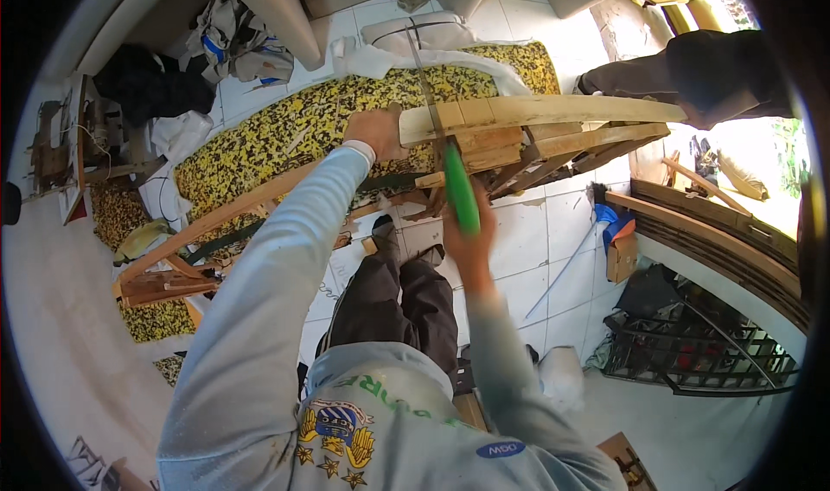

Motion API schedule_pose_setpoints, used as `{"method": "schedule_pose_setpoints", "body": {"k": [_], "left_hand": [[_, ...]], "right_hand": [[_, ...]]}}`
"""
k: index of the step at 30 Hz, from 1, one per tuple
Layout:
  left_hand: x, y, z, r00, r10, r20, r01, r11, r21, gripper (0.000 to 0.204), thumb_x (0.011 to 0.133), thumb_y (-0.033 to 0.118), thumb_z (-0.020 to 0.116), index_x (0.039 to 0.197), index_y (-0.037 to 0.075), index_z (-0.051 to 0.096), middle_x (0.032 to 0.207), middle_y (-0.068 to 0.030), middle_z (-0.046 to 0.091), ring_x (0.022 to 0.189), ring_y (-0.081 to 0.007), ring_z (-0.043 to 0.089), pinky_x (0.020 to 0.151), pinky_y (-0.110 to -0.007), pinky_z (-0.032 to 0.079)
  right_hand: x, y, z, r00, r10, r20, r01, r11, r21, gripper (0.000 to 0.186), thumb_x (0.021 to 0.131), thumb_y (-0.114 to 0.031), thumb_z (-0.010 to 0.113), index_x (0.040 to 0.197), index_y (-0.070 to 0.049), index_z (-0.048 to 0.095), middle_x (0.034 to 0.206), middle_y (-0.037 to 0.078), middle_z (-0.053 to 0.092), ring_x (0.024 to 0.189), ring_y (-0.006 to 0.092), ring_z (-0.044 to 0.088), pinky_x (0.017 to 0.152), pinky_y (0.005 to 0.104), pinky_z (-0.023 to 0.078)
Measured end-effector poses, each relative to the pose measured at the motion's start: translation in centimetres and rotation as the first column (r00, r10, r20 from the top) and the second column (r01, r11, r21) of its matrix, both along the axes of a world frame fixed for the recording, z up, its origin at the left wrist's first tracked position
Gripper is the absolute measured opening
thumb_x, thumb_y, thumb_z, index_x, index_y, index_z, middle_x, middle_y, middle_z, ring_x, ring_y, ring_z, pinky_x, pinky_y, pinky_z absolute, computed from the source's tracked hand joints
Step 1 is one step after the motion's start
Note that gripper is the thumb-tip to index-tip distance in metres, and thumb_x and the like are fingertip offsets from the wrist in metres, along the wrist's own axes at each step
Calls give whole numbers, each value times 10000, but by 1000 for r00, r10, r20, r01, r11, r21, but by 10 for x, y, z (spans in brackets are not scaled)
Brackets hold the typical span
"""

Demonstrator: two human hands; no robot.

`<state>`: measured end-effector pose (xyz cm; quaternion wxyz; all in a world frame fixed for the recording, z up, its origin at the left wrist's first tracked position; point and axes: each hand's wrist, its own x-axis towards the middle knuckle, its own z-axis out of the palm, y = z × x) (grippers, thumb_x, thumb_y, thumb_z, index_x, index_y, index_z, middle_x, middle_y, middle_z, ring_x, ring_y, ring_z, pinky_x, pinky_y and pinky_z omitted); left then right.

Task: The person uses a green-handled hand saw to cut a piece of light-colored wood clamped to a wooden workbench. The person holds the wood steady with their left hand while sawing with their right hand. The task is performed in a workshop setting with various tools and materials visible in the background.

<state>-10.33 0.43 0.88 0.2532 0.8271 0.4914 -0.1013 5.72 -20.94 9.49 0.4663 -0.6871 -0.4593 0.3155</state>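
Note:
My left hand (pixel 374 134) is closed around the left end of a pale wooden board (pixel 571 109). In my right hand (pixel 471 236) is the green handle of a handsaw (pixel 461 188). Its thin blade crosses the board near my left hand and points away from me. Where the blade meets the wood, I cannot tell how deep it sits. Pencil-like lines cross the board just right of the blade. Under the board stands a wooden frame (pixel 553 145) of several slats and struts. The right hand's fingers are partly blurred and hidden behind the handle.
A yellow-and-black speckled foam sheet (pixel 259 149) lies beyond the frame. Another person's dark-clothed limb (pixel 683 72) reaches the board's right end. Long timber pieces (pixel 718 240) lie at right, beside a black metal rack (pixel 692 335). A blue broom (pixel 596 223) rests on the white tiles.

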Motion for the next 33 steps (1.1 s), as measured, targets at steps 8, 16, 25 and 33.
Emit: {"method": "schedule_pose_setpoints", "body": {"k": [8,16,25,33], "left_hand": [[-11,-4,-1,998,-25,-56,23,999,-38,743,754,538,856,1291,72,640,1101,-183,802,1031,-380,780,904,-507,611],[17,0,8,999,-26,-18,26,1000,-7,716,744,526,853,1258,75,638,1052,-189,803,994,-388,782,873,-511,611],[-4,5,-7,1000,9,8,-9,1000,9,715,744,525,866,1268,94,641,1055,-182,801,994,-384,783,861,-520,615],[17,7,-7,998,-61,3,61,998,-14,734,729,504,884,1268,69,641,1058,-180,809,996,-371,790,870,-515,619]], "right_hand": [[-3,-69,39,1000,-2,10,3,996,-87,340,988,15,618,1318,52,692,1040,155,773,878,217,753,788,343,581],[8,50,-37,993,-57,100,45,992,119,221,934,-27,716,1150,19,713,880,167,716,780,229,679,722,386,539],[-1,-122,85,982,14,190,7,994,-111,312,1015,2,604,1307,12,712,1013,149,760,813,176,708,716,333,551],[14,98,0,998,2,62,7,989,-148,257,910,-71,703,1141,40,699,853,255,720,764,441,701,705,471,533]]}}
